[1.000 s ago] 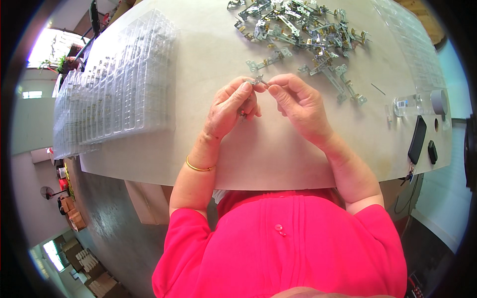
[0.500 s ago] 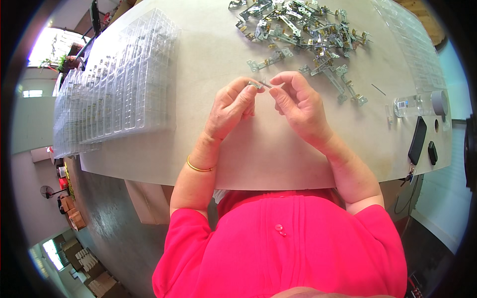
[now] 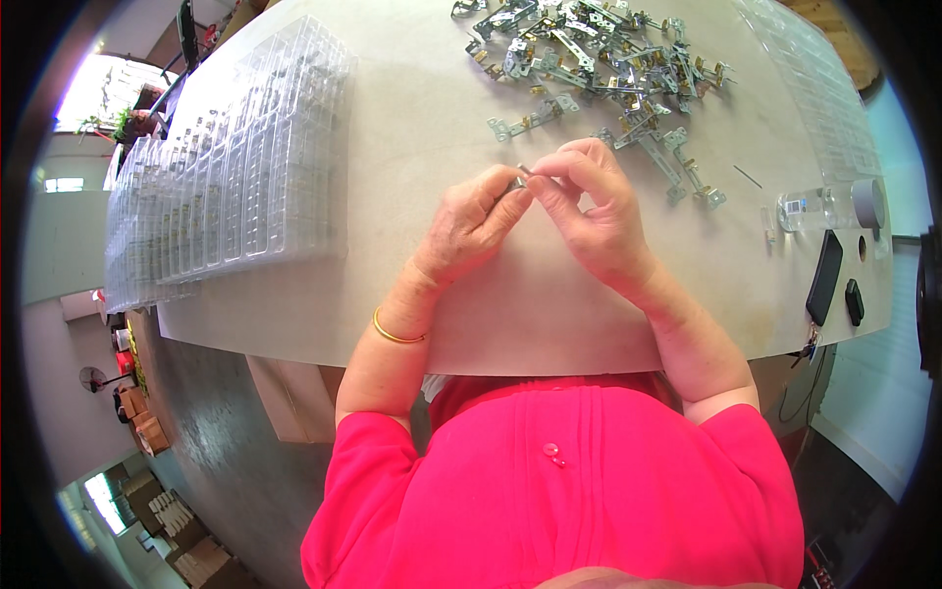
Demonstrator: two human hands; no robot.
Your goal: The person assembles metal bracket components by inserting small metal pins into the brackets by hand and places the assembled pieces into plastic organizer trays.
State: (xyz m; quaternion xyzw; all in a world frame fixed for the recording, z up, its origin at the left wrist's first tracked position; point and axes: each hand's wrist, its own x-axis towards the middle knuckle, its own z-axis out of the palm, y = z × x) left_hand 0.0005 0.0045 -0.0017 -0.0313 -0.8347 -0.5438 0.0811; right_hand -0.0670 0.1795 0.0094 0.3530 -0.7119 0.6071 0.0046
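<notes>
Over the middle of the table, my left hand [image 3: 466, 221] is closed, pinching a small metal piece [image 3: 518, 182] between thumb and fingers. Most of that piece is covered by my fingertips. My right hand [image 3: 599, 216] meets it there, thumb and forefinger pressed together at the piece's end; whether they hold a separate part is too small to tell. Beyond my hands lies a heap of silvery metal brackets [image 3: 599, 59] with brass-coloured parts. One bracket [image 3: 533, 118] rests apart, just ahead of my fingertips.
Stacked clear plastic trays [image 3: 265, 167] stand at the left, with more trays [image 3: 810, 83] at the far right. A clear jar with a grey lid [image 3: 829, 208], a black phone [image 3: 826, 278], a small black object [image 3: 855, 302] and a thin metal rod [image 3: 748, 176] lie at the right.
My hands have come together. The left has turned and shifted slightly right, hiding more of the metal piece, and my right thumb and forefinger have closed at its end.
</notes>
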